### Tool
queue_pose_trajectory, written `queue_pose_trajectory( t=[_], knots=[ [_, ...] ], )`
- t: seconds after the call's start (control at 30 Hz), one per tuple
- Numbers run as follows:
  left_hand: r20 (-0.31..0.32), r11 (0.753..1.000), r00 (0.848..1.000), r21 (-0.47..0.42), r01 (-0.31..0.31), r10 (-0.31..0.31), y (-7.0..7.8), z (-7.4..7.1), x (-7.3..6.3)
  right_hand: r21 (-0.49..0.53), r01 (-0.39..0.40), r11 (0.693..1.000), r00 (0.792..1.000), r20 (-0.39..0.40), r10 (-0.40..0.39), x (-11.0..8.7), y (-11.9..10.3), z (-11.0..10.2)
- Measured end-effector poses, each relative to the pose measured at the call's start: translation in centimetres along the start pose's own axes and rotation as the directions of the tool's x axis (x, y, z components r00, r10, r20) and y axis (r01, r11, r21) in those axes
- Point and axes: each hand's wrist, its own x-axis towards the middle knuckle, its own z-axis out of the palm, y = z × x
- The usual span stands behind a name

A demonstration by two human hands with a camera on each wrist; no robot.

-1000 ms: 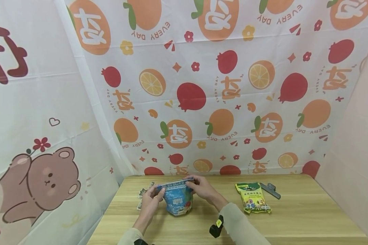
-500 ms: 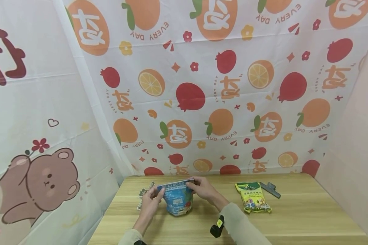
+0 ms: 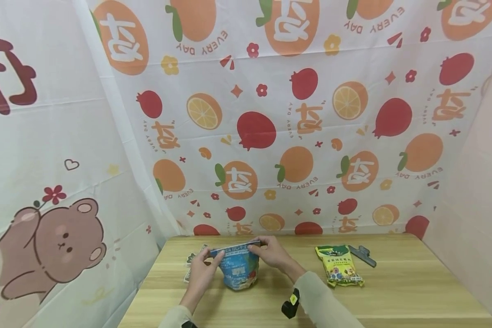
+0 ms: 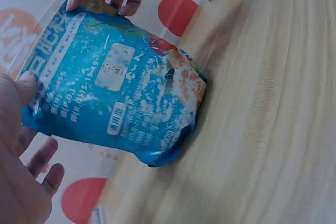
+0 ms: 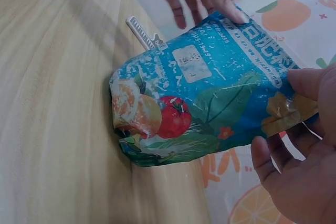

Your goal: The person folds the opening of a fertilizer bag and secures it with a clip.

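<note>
A blue fertilizer bag (image 3: 238,269) stands on its base on the wooden table (image 3: 377,300), its flat top edge held up between both hands. At the top left corner my left hand (image 3: 202,272) pinches the bag, thumb on the front. My right hand (image 3: 274,253) pinches the opposite top corner, with its thumb also on the printed side. In the left wrist view, white wear marks cover much of the blue front of the bag (image 4: 115,82). The right wrist view shows a printed tomato and leaves on the bag (image 5: 178,98). What is inside cannot be seen.
A yellow-green printed packet (image 3: 339,269) lies to the right, with a dark grey clip (image 3: 363,256) beside its upper end. Flat white-and-dark cutout pieces (image 3: 190,259) lie behind my left hand, partly hidden. A fruit-patterned cloth (image 3: 295,191) hangs behind the table.
My left thumb has shifted slightly to the right along the bag's top. The bag and the right hand stay almost where they were.
</note>
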Motion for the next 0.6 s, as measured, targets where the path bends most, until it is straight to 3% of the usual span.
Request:
queue_pose_trajectory(
  t=[0.13, 0.3, 0.6],
  knots=[
    [-0.01, 0.992, 0.995, 0.085, -0.094, 0.095, 0.9, 0.2, 0.3, -0.035, 0.018, 0.999, 1.0, -0.012, -0.018, 0.2, -0.3, 0.0],
    [-0.021, 0.96, 0.973, 0.168, -0.225, 0.232, 1.4, 0.5, 0.5, -0.058, 0.073, 0.996, 0.997, 0.008, -0.072, 0.2, -1.0, 0.0],
    [-0.006, 0.908, 0.938, 0.254, -0.333, 0.345, 2.0, 0.7, 0.2, -0.1, 0.125, 0.987, 0.991, 0.054, -0.12, 0.4, -1.8, 0.1]
  ],
)
